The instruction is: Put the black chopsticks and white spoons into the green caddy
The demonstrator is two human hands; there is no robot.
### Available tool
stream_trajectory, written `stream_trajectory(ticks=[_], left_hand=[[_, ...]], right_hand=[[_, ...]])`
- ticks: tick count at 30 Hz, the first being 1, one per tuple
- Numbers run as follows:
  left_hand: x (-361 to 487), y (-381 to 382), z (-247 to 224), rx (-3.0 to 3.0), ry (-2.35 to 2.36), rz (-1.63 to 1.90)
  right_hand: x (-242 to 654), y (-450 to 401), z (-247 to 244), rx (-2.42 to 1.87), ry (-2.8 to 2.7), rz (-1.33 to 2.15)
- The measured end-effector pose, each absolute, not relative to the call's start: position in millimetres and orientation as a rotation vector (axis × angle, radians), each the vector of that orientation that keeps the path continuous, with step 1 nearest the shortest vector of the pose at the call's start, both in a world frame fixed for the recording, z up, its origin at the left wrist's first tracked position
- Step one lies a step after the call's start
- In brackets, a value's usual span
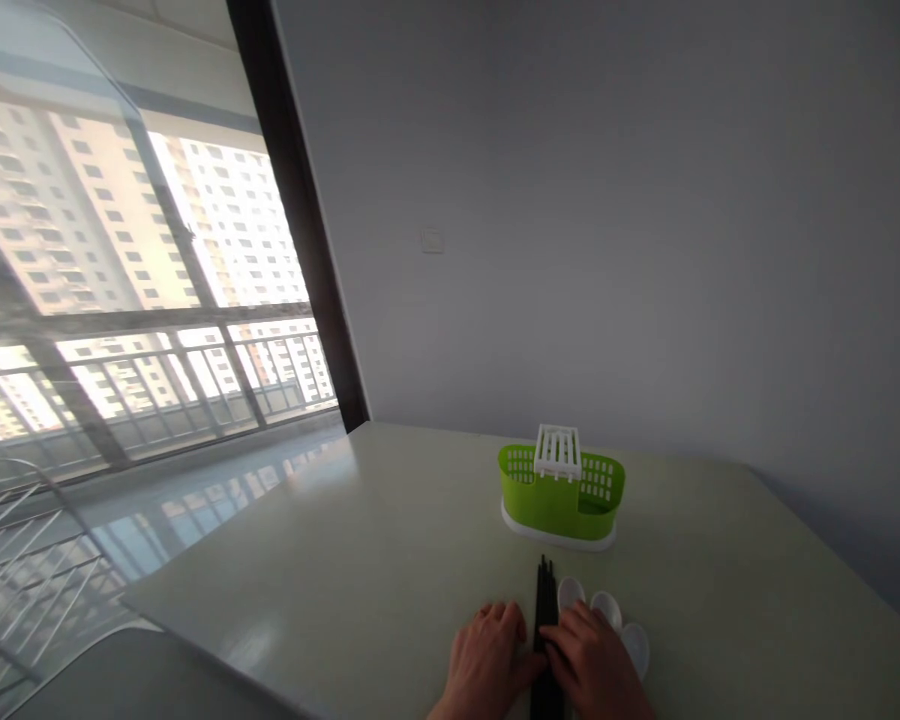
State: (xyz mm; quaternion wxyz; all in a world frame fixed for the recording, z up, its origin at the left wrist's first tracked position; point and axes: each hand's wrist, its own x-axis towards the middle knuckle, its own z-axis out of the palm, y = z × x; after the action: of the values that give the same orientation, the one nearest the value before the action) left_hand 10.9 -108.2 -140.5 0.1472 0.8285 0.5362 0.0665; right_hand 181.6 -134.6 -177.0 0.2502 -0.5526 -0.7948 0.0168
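A bundle of black chopsticks (546, 592) lies lengthwise on the table in front of me. From its left side my left hand (487, 655) presses in, fingers curled and the thumb against the chopsticks. My right hand (594, 655) closes on the bundle from the other side, with its thumb and fingertips at the sticks. Fanned out beside and partly under the right hand are three white spoons (607, 606); their handles are hidden. Beyond the hands stands a green utensil basket (555, 508) with a white base and a white slotted piece (559, 452) across its middle.
The pale table (360, 560) reaches back to a grey wall (607, 250) with a switch plate (432, 240). At the left are a large window (142, 230), a wire rack (26, 570) and a grey rounded chair-like edge (120, 680).
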Motion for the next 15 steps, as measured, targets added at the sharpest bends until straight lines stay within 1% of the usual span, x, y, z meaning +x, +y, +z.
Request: stream_trajectory(ticks=[9, 15], left_hand=[[8.6, -104.9, -135.3, 2.387, 1.597, 0.058], [1.2, -87.2, -134.2, 2.414, 1.991, -0.07]], right_hand=[[181.8, -135.8, -170.1, -1.564, -2.175, 0.046], [183.3, -133.5, -173.3, -1.585, -2.165, 0.035]])
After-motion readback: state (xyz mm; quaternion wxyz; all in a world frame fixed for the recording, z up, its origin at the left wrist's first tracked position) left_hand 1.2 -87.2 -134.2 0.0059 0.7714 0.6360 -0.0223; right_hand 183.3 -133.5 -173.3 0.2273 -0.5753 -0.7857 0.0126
